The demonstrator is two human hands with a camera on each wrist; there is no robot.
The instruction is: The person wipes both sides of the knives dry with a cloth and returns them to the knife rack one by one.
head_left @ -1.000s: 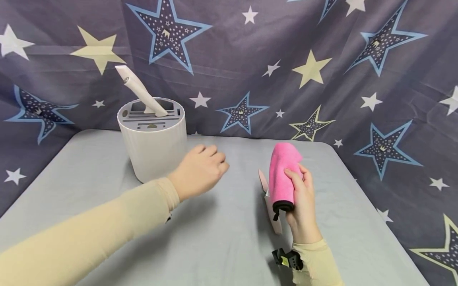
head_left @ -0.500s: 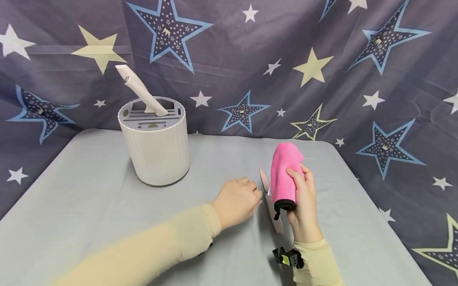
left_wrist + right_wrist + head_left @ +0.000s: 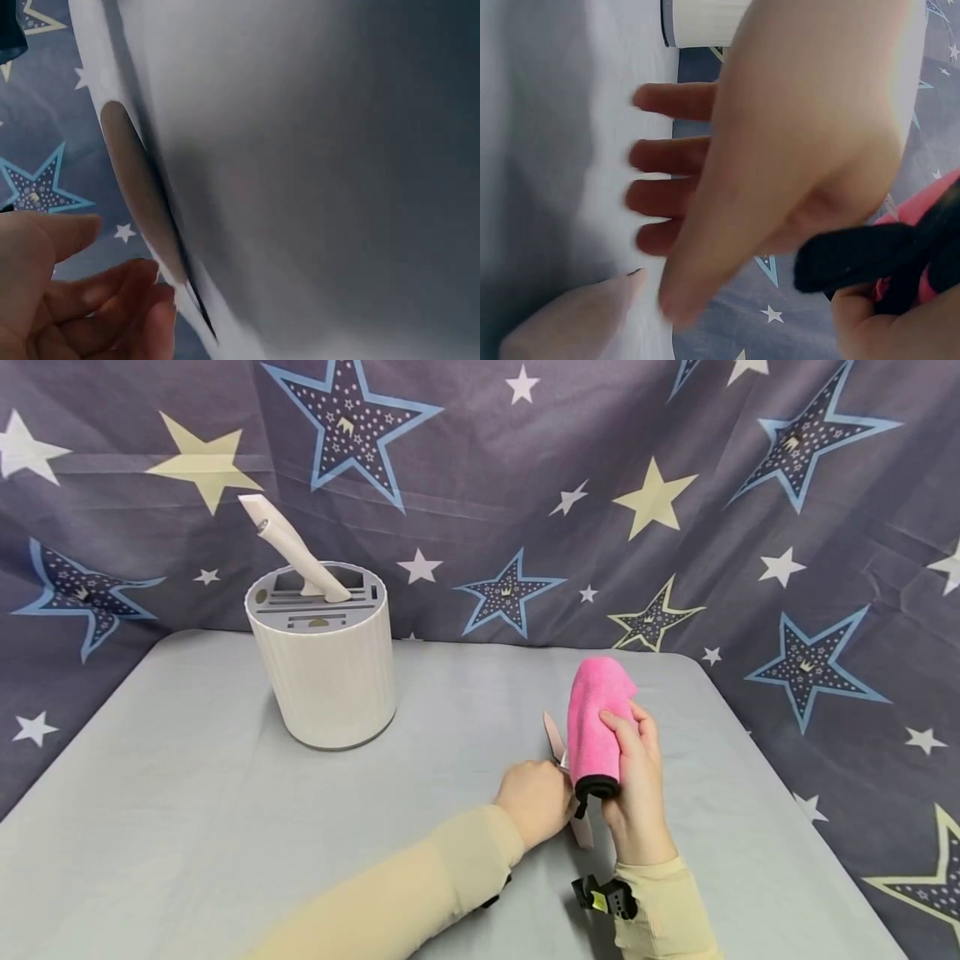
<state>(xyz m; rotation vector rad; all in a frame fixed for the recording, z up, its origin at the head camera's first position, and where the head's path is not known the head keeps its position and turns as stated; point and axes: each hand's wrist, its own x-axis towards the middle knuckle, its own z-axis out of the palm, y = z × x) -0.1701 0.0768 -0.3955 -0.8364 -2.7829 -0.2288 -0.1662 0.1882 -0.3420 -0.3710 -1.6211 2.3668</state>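
My right hand [image 3: 637, 785] holds a rolled pink towel [image 3: 597, 718] with a black edge and a short black loop, raised above the table. Just left of it, a pale pink knife [image 3: 553, 737] lies on the table, partly covered by my left hand [image 3: 534, 802] and the towel. In the left wrist view the knife's handle [image 3: 142, 187] runs beside the left hand's parted thumb and fingers [image 3: 90, 292], apart from them. The right wrist view shows the left hand [image 3: 780, 165] with its fingers spread and nothing between them.
A white ribbed knife block [image 3: 326, 685] with a grey slotted top stands at the back left. One pale handle [image 3: 296, 550] leans up out of it. A star-printed cloth [image 3: 480, 502] hangs behind the grey table [image 3: 187, 777] and along its sides.
My left hand has moved from beside the knife block, right and toward me, to the knife. My right hand has stayed nearly still with the towel.
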